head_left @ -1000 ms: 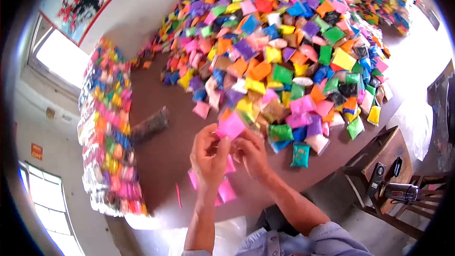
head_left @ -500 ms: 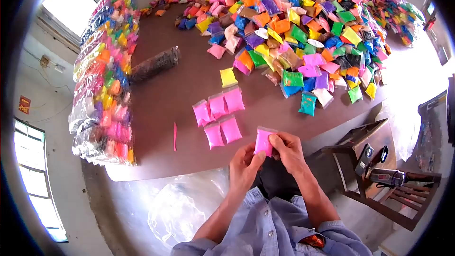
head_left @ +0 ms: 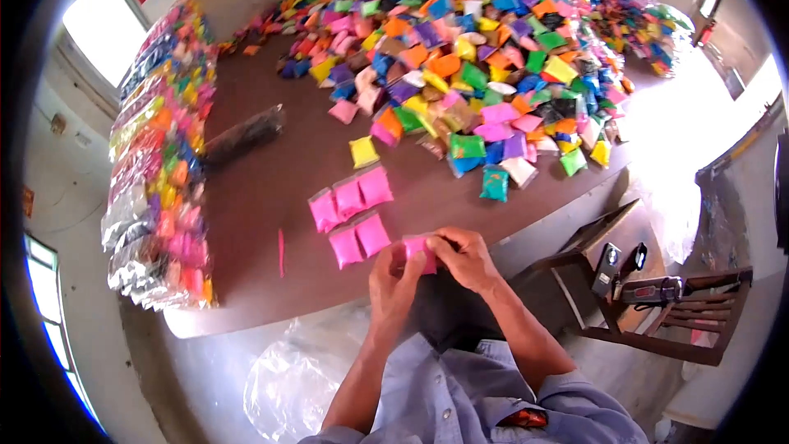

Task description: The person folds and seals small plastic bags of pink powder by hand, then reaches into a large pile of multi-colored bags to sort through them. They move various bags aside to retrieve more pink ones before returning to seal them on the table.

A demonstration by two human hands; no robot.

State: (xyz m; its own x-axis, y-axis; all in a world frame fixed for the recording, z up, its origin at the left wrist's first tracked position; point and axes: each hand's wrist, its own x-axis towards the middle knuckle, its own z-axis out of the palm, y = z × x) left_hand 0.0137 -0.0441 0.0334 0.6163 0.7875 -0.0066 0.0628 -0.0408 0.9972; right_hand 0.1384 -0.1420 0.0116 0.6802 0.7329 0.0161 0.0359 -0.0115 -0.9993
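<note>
Between my two hands, at the front edge of the brown table (head_left: 246, 255), is a small pink packet (head_left: 420, 255). My left hand (head_left: 393, 281) grips its left side and lower part, thumb on its face. The fingers of my right hand (head_left: 465, 260) pinch its upper right corner. Just left of the held packet lie several pink packets (head_left: 347, 196) in two rows, with a yellow packet (head_left: 363, 152) above them. Farther left on the table is a thin pink strip (head_left: 281, 252).
A large heap of coloured packets (head_left: 460, 57) covers the table's back. Bagged packets (head_left: 160, 173) are stacked along the left edge, near a dark rolled bag (head_left: 244, 136). Right of the table stands a wooden chair (head_left: 699, 321) with devices on it. Clear plastic (head_left: 288, 378) lies on the floor.
The view has shifted, so the table's contents appear lower and farther left. My hands, still holding the pink packet, are nearer the laid-out pink packets.
</note>
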